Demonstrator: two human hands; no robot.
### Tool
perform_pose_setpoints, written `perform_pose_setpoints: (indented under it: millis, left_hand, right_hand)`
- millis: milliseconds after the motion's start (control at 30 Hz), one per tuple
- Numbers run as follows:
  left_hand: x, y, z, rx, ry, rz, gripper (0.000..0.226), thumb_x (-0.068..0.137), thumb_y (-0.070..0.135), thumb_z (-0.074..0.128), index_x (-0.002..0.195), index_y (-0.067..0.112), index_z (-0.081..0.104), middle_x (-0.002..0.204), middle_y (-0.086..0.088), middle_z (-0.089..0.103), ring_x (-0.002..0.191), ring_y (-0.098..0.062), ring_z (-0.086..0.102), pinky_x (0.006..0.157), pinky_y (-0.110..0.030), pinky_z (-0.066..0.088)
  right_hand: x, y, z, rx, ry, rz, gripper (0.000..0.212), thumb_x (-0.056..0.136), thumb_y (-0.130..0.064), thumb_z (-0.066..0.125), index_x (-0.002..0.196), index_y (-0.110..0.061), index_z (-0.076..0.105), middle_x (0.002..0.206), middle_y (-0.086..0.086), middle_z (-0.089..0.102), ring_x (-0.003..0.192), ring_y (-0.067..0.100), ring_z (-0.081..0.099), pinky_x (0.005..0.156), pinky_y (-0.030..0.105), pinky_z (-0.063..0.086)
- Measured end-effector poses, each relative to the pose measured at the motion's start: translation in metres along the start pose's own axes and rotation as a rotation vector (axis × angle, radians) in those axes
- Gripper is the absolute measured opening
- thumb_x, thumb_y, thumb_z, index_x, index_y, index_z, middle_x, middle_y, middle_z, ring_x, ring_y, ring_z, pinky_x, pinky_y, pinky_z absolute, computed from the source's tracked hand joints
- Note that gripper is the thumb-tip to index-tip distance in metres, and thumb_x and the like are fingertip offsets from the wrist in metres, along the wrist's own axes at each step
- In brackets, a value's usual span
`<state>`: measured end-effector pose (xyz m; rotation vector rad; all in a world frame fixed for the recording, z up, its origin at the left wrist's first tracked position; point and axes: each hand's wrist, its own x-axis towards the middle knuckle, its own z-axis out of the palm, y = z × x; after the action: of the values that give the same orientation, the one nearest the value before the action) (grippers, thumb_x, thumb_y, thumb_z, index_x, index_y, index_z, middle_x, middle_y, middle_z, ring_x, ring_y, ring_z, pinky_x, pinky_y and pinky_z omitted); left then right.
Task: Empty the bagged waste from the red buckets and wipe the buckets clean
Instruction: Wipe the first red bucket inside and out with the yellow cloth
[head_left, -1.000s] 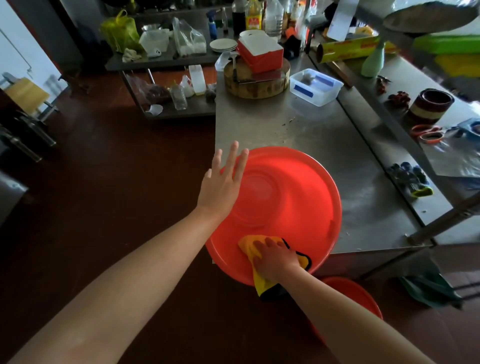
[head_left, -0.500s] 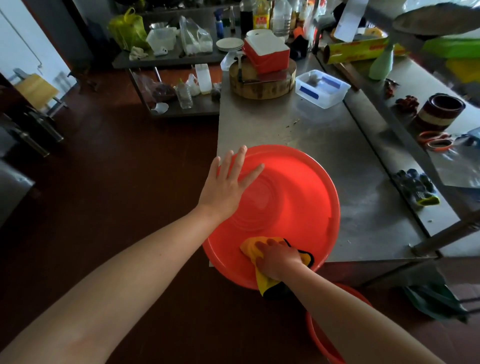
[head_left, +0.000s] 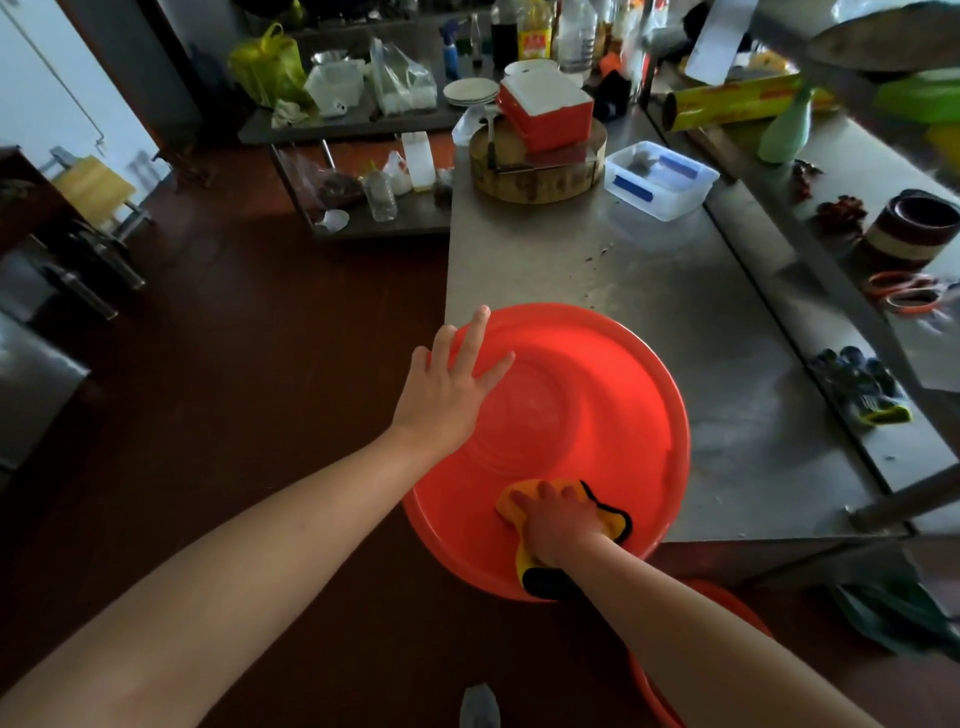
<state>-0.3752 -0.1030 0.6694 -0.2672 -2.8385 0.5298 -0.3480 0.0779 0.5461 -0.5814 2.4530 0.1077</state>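
The right hand is pressing a yellow cloth flat against the near side of the red bucket. Its fingers are lying extended over the cloth rather than curling round it, so the cloth is being pinned under the palm, not gripped. The left hand is resting on the bucket's far-left side with fingers straight and spread. It is holding nothing and is acting as a brace.

The bucket is sitting on the near corner of the steel table, with part of its rim overhanging the table edge toward the person. It appears to be standing upside down, base uppermost. The wide lens and dim light make this uncertain, and the ringed surface could be the interior instead. A second red bucket is standing on the floor just below, partly hidden by the right forearm. No bagged waste is showing in either bucket.

Judged from this arrangement, the step in hand is the wipe-down of the first bucket. To do it well:

1. Press down through the left palm, since the overhang is leaving the bucket liable to tip or slide off the corner.
2. Work the cloth in overlapping arcs from the centre rings out to the rim.
3. Turn the bucket under the bracing hand instead of reaching across it.
4. Refold the cloth to a clean face when one side is soiled.
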Motion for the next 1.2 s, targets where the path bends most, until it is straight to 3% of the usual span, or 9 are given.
perform_pose_setpoints:
  millis: [333, 433, 533, 633, 733, 833, 967, 1067, 1200]
  left_hand:
    - [-0.004, -0.024, 0.015, 0.049, 0.019, 0.055, 0.08, 0.094, -0.005, 0.043, 0.161, 0.025, 0.012, 0.163, -0.024, -0.018, 0.124, -0.044, 0.039, 0.088, -0.047, 0.049]
    - [0.005, -0.038, 0.015, 0.046, 0.018, 0.111, 0.074, 0.094, 0.004, 0.042, 0.161, 0.021, 0.016, 0.163, -0.023, -0.02, 0.144, -0.049, 0.019, 0.107, -0.054, 0.038]
    - [0.018, -0.058, 0.015, 0.082, 0.007, 0.415, 0.06, 0.093, 0.021, 0.042, 0.152, 0.021, 0.042, 0.167, -0.018, -0.006, 0.153, -0.042, -0.01, 0.12, -0.063, 0.004]
    - [0.026, -0.08, 0.015, 0.09, -0.045, 0.711, 0.05, 0.097, 0.043, 0.036, 0.135, 0.025, 0.063, 0.162, -0.009, 0.032, 0.156, -0.031, 0.001, 0.119, -0.066, -0.006]
    - [0.032, -0.092, 0.018, 0.14, -0.08, 0.933, 0.073, 0.097, 0.071, 0.021, 0.13, 0.026, 0.068, 0.152, -0.003, 0.049, 0.155, -0.027, 0.009, 0.118, -0.067, -0.009]
    - [0.035, -0.1, 0.018, 0.198, -0.146, 1.141, 0.095, 0.081, 0.093, 0.02, 0.141, 0.028, 0.057, 0.156, -0.003, 0.044, 0.156, -0.028, 0.002, 0.117, -0.067, -0.013]
    - [0.035, -0.103, 0.009, 0.395, -0.257, 1.269, 0.061, 0.089, 0.055, 0.06, 0.143, 0.03, 0.051, 0.155, -0.002, 0.043, 0.155, -0.03, 0.004, 0.113, -0.066, -0.023]
    - [0.037, -0.097, 0.0, 0.4, -0.284, 1.162, 0.031, 0.096, 0.015, 0.052, 0.123, 0.027, 0.062, 0.124, 0.004, 0.063, 0.138, -0.024, 0.041, 0.12, -0.06, -0.013]
    - [0.037, -0.084, -0.002, 0.421, -0.271, 1.054, 0.028, 0.098, 0.013, 0.053, 0.123, 0.023, 0.062, 0.126, 0.0, 0.062, 0.133, -0.027, 0.046, 0.124, -0.055, -0.002]
  right_hand:
    - [0.019, -0.015, 0.0, 0.025, 0.003, 0.033, 0.044, 0.103, -0.044, 0.031, 0.146, -0.043, 0.037, 0.145, 0.008, 0.042, 0.129, 0.039, 0.042, 0.102, 0.054, 0.042]
    - [0.026, -0.012, -0.008, 0.027, -0.016, 0.042, 0.044, 0.102, -0.048, 0.03, 0.145, -0.046, 0.038, 0.145, 0.007, 0.043, 0.129, 0.039, 0.043, 0.102, 0.054, 0.04]
    - [0.031, -0.005, -0.012, 0.026, -0.031, 0.034, 0.046, 0.101, -0.047, 0.032, 0.146, -0.048, 0.036, 0.148, 0.006, 0.042, 0.132, 0.039, 0.042, 0.102, 0.053, 0.04]
    - [0.033, 0.001, -0.013, 0.008, -0.029, 0.027, 0.046, 0.101, -0.045, 0.032, 0.147, -0.047, 0.036, 0.148, 0.006, 0.043, 0.131, 0.039, 0.043, 0.104, 0.05, 0.04]
    - [0.034, 0.006, -0.013, -0.019, -0.043, 0.013, 0.047, 0.102, -0.043, 0.031, 0.149, -0.045, 0.034, 0.148, 0.006, 0.043, 0.131, 0.039, 0.043, 0.104, 0.05, 0.041]
    - [0.03, 0.013, -0.015, -0.049, -0.061, 0.015, 0.048, 0.103, -0.041, 0.031, 0.15, -0.045, 0.033, 0.148, 0.005, 0.043, 0.132, 0.038, 0.042, 0.103, 0.052, 0.042]
    - [0.024, 0.029, -0.018, -0.064, -0.078, 0.019, 0.049, 0.104, -0.039, 0.032, 0.153, -0.044, 0.029, 0.15, 0.006, 0.04, 0.133, 0.037, 0.041, 0.103, 0.052, 0.043]
    - [0.022, 0.035, -0.021, -0.048, -0.09, 0.001, 0.051, 0.105, -0.037, 0.033, 0.155, -0.043, 0.026, 0.152, 0.007, 0.039, 0.133, 0.037, 0.041, 0.102, 0.052, 0.045]
    - [0.022, 0.036, -0.018, 0.0, -0.077, 0.023, 0.05, 0.105, -0.034, 0.033, 0.154, -0.044, 0.027, 0.152, 0.006, 0.039, 0.133, 0.039, 0.04, 0.102, 0.053, 0.044]
